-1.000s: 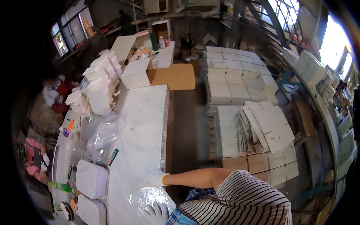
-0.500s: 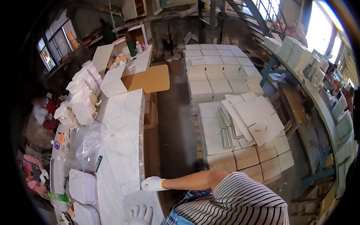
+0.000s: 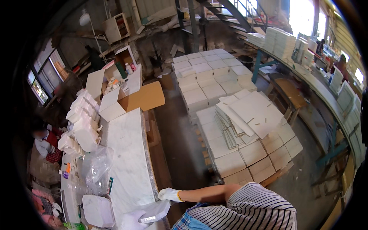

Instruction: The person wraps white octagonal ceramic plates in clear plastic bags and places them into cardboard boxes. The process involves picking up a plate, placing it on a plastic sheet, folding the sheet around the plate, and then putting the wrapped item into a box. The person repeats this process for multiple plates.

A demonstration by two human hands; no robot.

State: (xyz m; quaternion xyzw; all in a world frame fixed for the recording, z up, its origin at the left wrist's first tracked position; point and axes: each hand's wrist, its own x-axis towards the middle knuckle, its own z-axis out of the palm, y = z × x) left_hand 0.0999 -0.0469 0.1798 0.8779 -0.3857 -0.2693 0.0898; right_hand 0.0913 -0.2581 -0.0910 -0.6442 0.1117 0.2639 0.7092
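In the head view, the person works at a long table with a white marble-like top. Both hands wear white gloves. The left hand is at the bottom of the view, beside the left end of a flat, shiny packet in plastic. This hand is pale and blurred, so I cannot tell whether its fingers are open or grip the packet. The right hand is at the table's right edge, just above the far right corner of the packet. Its fingers look bent, but I cannot tell if they hold anything. The packet lies low in the view, near the edge of the table, between the two hands.

To the left of the packet stands a stack of white slabs with cut corners. Behind it are a narrow green object and a crumpled clear bag. Farther along, white stacked pieces stand on the left side of the table, and an open carton is at its far end, with a brown flap spread to the right. On the right, across the aisle, many white boxes are piled, with loose panels on them. At the left, another person in red and white is partly visible.
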